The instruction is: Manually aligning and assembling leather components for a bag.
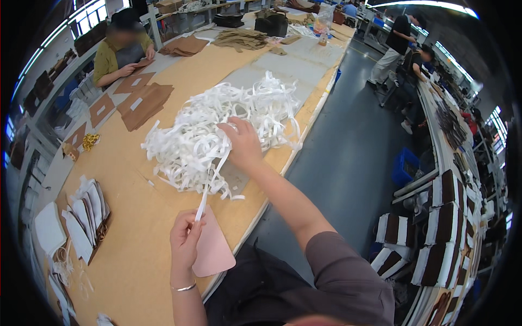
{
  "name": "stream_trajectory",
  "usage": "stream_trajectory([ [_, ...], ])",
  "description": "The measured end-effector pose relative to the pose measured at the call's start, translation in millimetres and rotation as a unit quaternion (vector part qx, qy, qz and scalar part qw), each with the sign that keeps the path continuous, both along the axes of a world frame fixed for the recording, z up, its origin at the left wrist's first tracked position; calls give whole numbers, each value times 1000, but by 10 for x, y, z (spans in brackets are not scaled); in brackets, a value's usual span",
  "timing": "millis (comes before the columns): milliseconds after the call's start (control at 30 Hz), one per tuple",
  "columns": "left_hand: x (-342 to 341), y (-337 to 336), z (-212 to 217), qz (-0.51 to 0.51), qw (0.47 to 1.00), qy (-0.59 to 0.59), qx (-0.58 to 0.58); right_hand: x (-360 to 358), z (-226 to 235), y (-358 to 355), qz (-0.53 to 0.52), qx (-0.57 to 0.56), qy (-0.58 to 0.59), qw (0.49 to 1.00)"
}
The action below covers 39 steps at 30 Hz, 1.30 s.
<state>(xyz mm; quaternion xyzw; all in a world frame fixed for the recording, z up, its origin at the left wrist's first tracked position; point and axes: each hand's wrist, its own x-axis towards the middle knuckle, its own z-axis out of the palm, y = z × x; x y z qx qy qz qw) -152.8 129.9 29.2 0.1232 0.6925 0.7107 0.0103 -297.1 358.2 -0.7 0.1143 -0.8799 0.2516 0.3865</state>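
A large tangled heap of white fabric strips (190, 130) lies on the table in front of me. My left hand (185, 239) pinches the end of one white strip (201, 205), which runs taut up toward the heap. Reaching over the heap's near right side, my right hand (244, 144) has its fingers bent around some of the strips; part of its grip is hidden. Under and beside my left hand is a pale pink panel (213, 247) with rounded corners, flat at the table's edge.
Brown panels (144, 106) lie far left, near a seated person (122, 54). White-and-brown pieces (87, 217) stand at the left. The table's right edge (304, 138) borders a grey floor (337, 163). Stacked dark-and-white bundles (440, 228) and a blue crate (405, 165) are at the right.
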Motion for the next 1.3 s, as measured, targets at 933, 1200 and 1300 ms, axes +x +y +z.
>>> stream_trajectory([
  [933, -715, 720, 302, 109, 757, 367, -529, 569, -27, 120, 91, -138, -24, 986],
  [1200, -335, 349, 502, -135, 931, 172, -291, 375, -71, 198, 33, -33, 31, 998],
  [1300, -38, -223, 710, -291, 944, 107, 109, 35, -180, 473, -38, 3, 71, 997],
])
